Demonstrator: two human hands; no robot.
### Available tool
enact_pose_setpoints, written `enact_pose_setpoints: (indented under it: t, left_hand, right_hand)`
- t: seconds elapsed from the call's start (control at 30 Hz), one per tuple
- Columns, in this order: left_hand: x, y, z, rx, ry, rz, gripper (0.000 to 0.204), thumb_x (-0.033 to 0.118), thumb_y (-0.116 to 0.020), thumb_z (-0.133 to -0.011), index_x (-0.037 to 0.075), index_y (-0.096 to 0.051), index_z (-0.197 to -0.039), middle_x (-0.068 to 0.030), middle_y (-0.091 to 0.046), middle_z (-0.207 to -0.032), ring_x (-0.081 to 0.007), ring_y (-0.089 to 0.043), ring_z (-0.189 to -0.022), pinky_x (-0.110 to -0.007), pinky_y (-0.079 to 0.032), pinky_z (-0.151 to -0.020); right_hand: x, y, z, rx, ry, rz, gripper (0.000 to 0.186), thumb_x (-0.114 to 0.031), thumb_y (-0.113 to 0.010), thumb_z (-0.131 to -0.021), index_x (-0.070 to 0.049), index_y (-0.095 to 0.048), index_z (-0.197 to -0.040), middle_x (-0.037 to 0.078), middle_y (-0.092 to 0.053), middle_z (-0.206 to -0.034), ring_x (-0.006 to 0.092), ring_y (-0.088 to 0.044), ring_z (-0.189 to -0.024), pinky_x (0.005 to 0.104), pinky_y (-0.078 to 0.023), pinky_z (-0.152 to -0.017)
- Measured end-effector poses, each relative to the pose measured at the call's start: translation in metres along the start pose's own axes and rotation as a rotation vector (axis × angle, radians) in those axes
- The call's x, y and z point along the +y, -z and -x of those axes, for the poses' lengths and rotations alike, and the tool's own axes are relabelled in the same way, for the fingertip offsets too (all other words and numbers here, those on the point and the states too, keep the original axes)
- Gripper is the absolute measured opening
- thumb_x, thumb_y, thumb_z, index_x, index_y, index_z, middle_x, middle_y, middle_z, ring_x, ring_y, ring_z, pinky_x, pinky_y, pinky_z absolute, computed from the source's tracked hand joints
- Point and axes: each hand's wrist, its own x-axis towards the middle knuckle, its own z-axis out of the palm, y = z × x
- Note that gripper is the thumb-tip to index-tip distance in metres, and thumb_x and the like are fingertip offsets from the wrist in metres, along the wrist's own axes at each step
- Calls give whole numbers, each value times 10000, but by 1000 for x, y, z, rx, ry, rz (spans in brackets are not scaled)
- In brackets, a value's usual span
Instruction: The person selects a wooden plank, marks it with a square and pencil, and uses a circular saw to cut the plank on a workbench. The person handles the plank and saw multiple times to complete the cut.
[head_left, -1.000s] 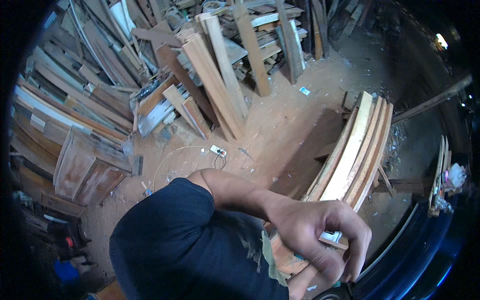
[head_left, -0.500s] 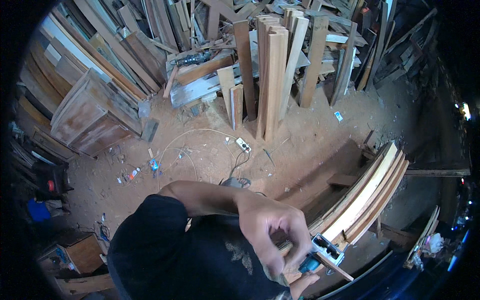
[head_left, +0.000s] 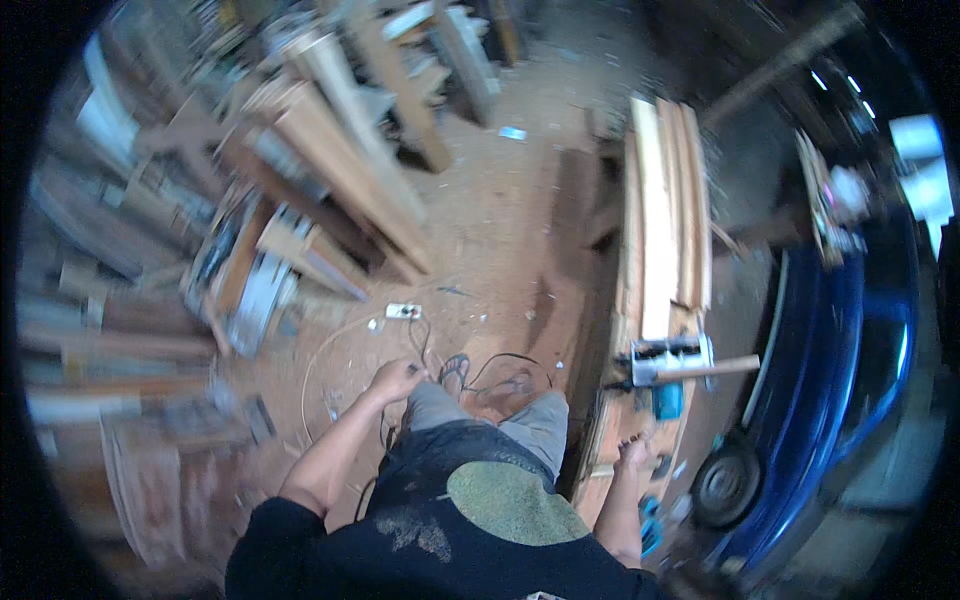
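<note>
Left hand (head_left: 398,381) — well off bench edge (head_left: 604,438)

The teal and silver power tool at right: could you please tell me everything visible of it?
The power tool has a boxy, metal-looking silver frame and teal body. It lies at the pale plank's near end, a wooden strip across it jutting right. The right hand is near; contact is unclear.

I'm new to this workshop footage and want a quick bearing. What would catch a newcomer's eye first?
Likely the long, pale planks lying side by side right of centre, with a teal-and-silver power tool at their near end. The eye might then jump to the shiny blue car along the right and the tall boards at upper left.
</note>
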Motion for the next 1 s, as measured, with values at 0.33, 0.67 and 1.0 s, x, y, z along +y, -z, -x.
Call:
enact_pose_setpoints:
  t: [0.33, 0.67, 1.0]
  left_hand:
    - [-17, -72, -150, -194, 14, -13, 381, 362, -665, -886, -9, -721, -955, -146, -719, -841, -235, -687, -753, -361, -526, -741]
    - [-5, -158, -199, -531, -488, -729, 452, 433, -504, -953, 46, -724, -1032, -222, -695, -1092, -376, -668, -975, -488, -517, -859]
    - [66, -228, -104, -485, -537, -444, 446, 436, -534, -928, 30, -719, -930, -217, -708, -945, -366, -684, -860, -476, -534, -772]
  right_hand:
    - [165, 131, 87, 41, -261, 187, 303, -294, -592, -968, 1, -564, -904, 93, -555, -673, 201, -528, -456, 343, -431, -399]
    - [285, 163, 212, 6, -254, 105, 322, -332, -558, -999, -24, -619, -1069, 42, -584, -794, 158, -509, -513, 334, -414, -448]
    - [319, 149, 270, -92, -381, 127, 354, -379, -540, -984, -45, -633, -917, 28, -585, -744, 166, -529, -605, 343, -427, -513]
